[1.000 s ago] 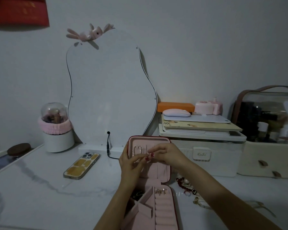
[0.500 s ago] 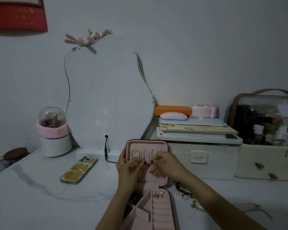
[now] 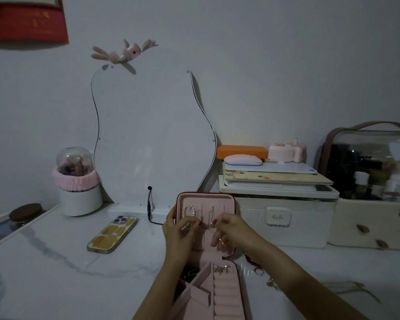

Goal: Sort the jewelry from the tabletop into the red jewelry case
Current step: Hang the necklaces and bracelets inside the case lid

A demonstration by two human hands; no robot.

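Both hands up at the case lid. Left hand point(image 3: 179, 229) has thumb & forefinger pinched at a pearl strand point(image 3: 189, 212) hanging on the lid's hooks; rest of the fingers curled. Right hand point(image 3: 229, 229) pinched too, tips on smth thin & shiny by the middle hooks; too small/dim to say what it is. Red polish on nails of both.

Case point(image 3: 208, 250) sits open on table point(image 3: 56, 262), lid standing upright, base flat toward the camera. Red shell, soft pink lining w/ matte, suede-like look. Lid: row of thin hooks, lower part hidden behind the hands. Base: padded ring rolls down the right side, angled dividers on the left, gold bits point(image 3: 221, 269) at the top of the rolls, a dark chain tangle in the left compartment. Bottom of the base cut off by the frame edge.

Right of case on tabletop: dark red beads point(image 3: 252, 262) partly behind right forearm, a small ring point(image 3: 258, 271), gold piece point(image 3: 271, 284), pale thin strands further right, hard to make out.

Table is white marble-look, glossy, grey veins. Phone point(image 3: 112, 234) lies left, clear case, yellow patches. Behind: wavy frameless mirror point(image 3: 153, 135), cable plugged at its foot. White boxy organiser point(image 3: 277, 218) just behind and right of the lid.
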